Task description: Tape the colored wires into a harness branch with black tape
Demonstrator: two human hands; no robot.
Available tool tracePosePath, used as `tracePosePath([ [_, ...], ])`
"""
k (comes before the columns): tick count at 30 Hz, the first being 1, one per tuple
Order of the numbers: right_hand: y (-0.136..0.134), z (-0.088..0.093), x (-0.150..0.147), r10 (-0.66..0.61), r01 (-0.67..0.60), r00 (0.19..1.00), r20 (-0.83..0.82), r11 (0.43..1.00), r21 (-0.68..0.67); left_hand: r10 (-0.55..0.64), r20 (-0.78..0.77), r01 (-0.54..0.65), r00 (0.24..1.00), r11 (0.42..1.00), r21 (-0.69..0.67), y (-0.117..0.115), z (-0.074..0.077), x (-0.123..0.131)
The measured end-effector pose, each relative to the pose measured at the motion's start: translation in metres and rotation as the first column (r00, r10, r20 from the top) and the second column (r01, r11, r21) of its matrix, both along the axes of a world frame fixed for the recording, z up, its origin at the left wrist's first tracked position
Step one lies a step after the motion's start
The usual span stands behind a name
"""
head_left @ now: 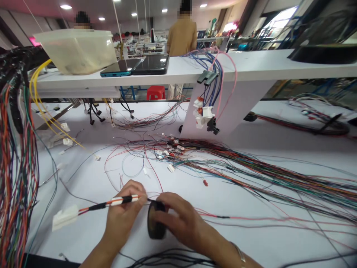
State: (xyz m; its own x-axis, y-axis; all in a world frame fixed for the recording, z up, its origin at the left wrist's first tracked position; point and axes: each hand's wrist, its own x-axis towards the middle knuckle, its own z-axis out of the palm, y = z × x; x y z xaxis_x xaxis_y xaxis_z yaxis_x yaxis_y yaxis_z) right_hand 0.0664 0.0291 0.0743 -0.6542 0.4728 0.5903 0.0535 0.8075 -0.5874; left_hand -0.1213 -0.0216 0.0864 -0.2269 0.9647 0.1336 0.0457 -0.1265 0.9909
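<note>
My left hand (125, 212) is closed on a wire bundle (97, 206) with black tape bands and white sleeve pieces. At the bundle's left end a white connector (66, 217) lies near the table surface. In my right hand (184, 219) is a roll of black tape (156, 220), gripped between thumb and fingers. A short strip of tape runs from the roll to the wires by my left fingertips. Beyond my right hand, red and dark wires (240, 219) trail off to the right across the white table.
Thick multicoloured wire harnesses hang at the left (19, 167) and spread over the table at right (251, 167). A shelf (178, 76) above carries a plastic bin (79, 50), two phones (134, 66) and dangling connectors (205, 111). A person in brown (182, 35) stands beyond.
</note>
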Motion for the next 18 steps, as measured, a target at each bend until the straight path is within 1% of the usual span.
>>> tracePosePath([
  [1, 0.001, -0.004, 0.002, -0.059, 0.051, 0.994, -0.089, 0.995, -0.089, 0.026, 0.032, -0.025, 0.999, 1.0, -0.012, -0.001, -0.002, 0.001],
  [2, 0.004, -0.007, 0.004, -0.142, 0.107, 0.978, -0.155, 0.971, -0.211, 0.05, 0.068, -0.049, 0.996, 0.999, -0.013, -0.002, -0.004, 0.001],
  [3, 0.007, -0.01, 0.006, -0.231, 0.163, 0.957, -0.175, 0.928, -0.335, 0.062, 0.098, -0.063, 0.993, 0.998, -0.001, -0.002, -0.005, 0.002],
  [4, 0.01, -0.013, 0.008, -0.311, 0.221, 0.938, -0.154, 0.877, -0.426, 0.06, 0.113, -0.062, 0.992, 0.998, 0.021, -0.002, -0.005, 0.002],
  [5, 0.012, -0.014, 0.01, -0.364, 0.275, 0.924, -0.118, 0.845, -0.459, 0.046, 0.108, -0.052, 0.993, 0.997, 0.048, -0.002, -0.004, 0.003],
  [6, 0.012, -0.014, 0.011, -0.355, 0.289, 0.932, -0.076, 0.852, -0.436, 0.028, 0.082, -0.034, 0.996, 0.997, 0.073, 0.0, -0.001, 0.004],
  [7, 0.012, -0.013, 0.011, -0.299, 0.264, 0.953, -0.042, 0.892, -0.367, 0.005, 0.037, -0.008, 0.999, 0.996, 0.089, 0.002, 0.003, 0.006],
  [9, 0.007, -0.011, 0.009, -0.118, 0.122, 0.992, 0.039, 0.98, -0.16, -0.038, -0.057, 0.043, 0.998, 0.995, 0.086, 0.009, 0.014, 0.009],
  [10, 0.004, -0.01, 0.008, -0.049, 0.055, 0.996, 0.08, 0.995, -0.078, -0.051, -0.075, 0.057, 0.996, 0.995, 0.086, 0.013, 0.019, 0.01],
  [11, 0.0, -0.008, 0.006, -0.023, 0.029, 0.993, 0.116, 0.999, -0.046, -0.056, -0.071, 0.062, 0.996, 0.994, 0.093, 0.017, 0.023, 0.012],
  [13, -0.004, -0.007, 0.004, -0.063, 0.074, 0.99, 0.127, 0.994, -0.078, -0.03, -0.013, 0.031, 0.999, 0.994, 0.104, 0.023, 0.026, 0.015],
  [14, -0.005, -0.006, 0.003, -0.083, 0.096, 0.99, 0.117, 0.989, -0.111, -0.022, 0.016, 0.02, 1.0, 0.996, 0.089, 0.024, 0.025, 0.017],
  [15, -0.005, -0.006, 0.002, -0.085, 0.098, 0.991, 0.1, 0.986, -0.137, -0.04, 0.033, 0.039, 0.999, 0.998, 0.05, 0.025, 0.022, 0.019],
  [16, -0.004, -0.007, 0.002, -0.065, 0.078, 0.994, 0.091, 0.985, -0.153, -0.081, 0.051, 0.081, 0.995, 0.997, -0.009, 0.024, 0.017, 0.021],
  [18, -0.002, -0.009, 0.002, 0.011, -0.002, 0.998, 0.068, 0.991, -0.133, -0.194, 0.099, 0.205, 0.976, 0.971, -0.122, 0.019, 0.006, 0.026],
])
